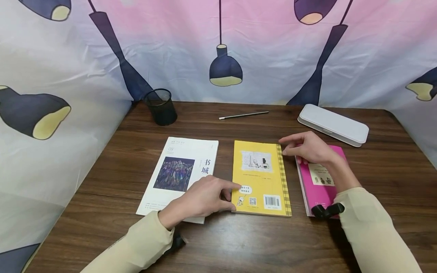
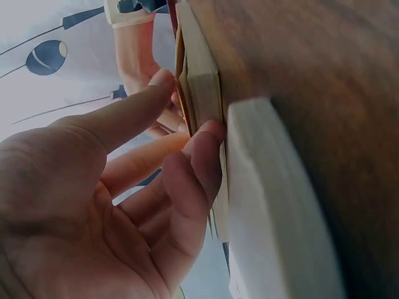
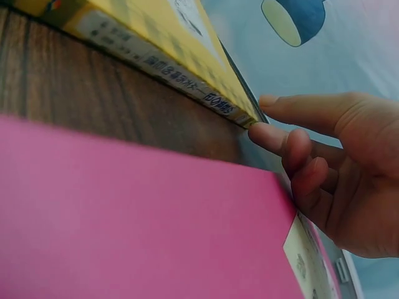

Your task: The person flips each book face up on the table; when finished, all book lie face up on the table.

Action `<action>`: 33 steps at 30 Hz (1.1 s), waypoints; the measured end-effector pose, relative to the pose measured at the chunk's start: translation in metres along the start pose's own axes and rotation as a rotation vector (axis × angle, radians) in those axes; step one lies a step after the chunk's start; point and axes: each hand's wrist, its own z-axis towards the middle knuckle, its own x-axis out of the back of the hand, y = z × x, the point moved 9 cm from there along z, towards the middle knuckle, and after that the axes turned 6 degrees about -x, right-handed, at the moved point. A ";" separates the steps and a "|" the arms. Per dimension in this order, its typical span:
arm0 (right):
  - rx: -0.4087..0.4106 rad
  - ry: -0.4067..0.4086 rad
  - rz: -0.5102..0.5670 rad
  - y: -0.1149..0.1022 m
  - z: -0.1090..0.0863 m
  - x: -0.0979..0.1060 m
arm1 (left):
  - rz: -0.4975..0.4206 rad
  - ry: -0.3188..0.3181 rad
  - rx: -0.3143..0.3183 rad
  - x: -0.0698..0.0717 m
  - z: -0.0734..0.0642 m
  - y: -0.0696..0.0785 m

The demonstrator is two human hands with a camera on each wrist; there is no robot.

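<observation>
A yellow paperback book (image 1: 259, 182) lies on the dark wooden table with its barcode side up. My left hand (image 1: 206, 195) reaches over a white book (image 1: 201, 149) to its lower left side; the index fingertip overlaps the cover, and the thumb is by the corner. In the left wrist view, bent fingers (image 2: 209, 140) lie against the page edges (image 2: 204, 87). At the upper right corner, my right hand (image 1: 307, 146) touches the checked spine (image 3: 181, 75) with thumb and index fingertips, the other fingers loosely bent above a pink book (image 1: 321, 193).
At the back left stands a black mesh pen cup (image 1: 164, 110). A thin dark pencil (image 1: 244, 115) lies near the back edge, and a white hard case (image 1: 334, 123) sits at the back right. Printed cloth (image 1: 266, 45) hangs behind the table (image 1: 239, 242).
</observation>
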 end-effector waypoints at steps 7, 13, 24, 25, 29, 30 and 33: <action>0.005 -0.001 0.012 0.003 0.003 -0.004 | 0.060 0.000 0.016 -0.002 0.002 0.001; 0.009 0.004 0.014 0.005 0.004 -0.005 | 0.097 0.004 0.020 -0.004 0.003 0.002; 0.017 -0.007 0.037 0.008 0.006 -0.008 | 0.118 0.004 0.039 -0.007 0.002 0.003; 0.016 -0.007 0.036 0.008 0.006 -0.009 | 0.117 0.005 0.046 -0.007 0.002 0.003; 0.017 -0.013 0.020 0.008 0.007 -0.009 | 0.112 0.015 0.062 -0.007 0.001 0.002; 0.017 -0.015 0.017 0.007 0.006 -0.009 | 0.110 0.019 0.062 -0.007 0.001 0.002; 0.013 -0.022 0.012 0.007 0.006 -0.009 | 0.106 0.032 0.052 -0.007 0.001 0.003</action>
